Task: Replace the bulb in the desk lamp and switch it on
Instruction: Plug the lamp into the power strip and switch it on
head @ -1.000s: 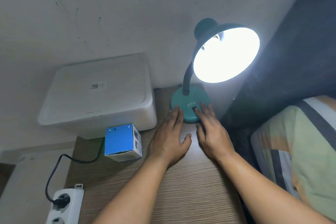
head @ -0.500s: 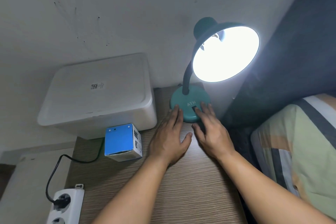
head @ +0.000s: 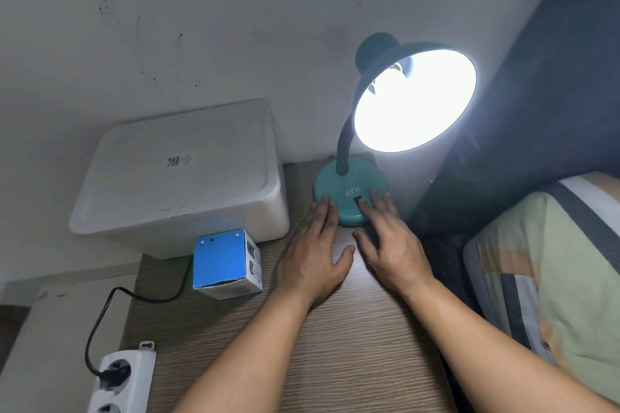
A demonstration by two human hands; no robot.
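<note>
A teal desk lamp stands at the back of the wooden table, its round base (head: 339, 183) marked ATN. Its shade (head: 414, 99) glows brightly, the bulb inside lost in glare. My left hand (head: 315, 253) lies flat on the table, fingertips touching the base's left front edge. My right hand (head: 391, 241) rests flat too, its index finger on the black switch (head: 357, 200) at the base's front. Both hands hold nothing. A blue and white bulb box (head: 225, 263) stands left of my left hand.
A white lidded storage box (head: 177, 178) sits at the back left. A white power strip (head: 122, 379) with a black plug and cable lies at the front left. A striped pillow (head: 550, 271) lies to the right, beside a dark headboard (head: 536, 111).
Almost nothing differs: the lamp stays lit and both hands stay at the base, with my right thumb shifting slightly.
</note>
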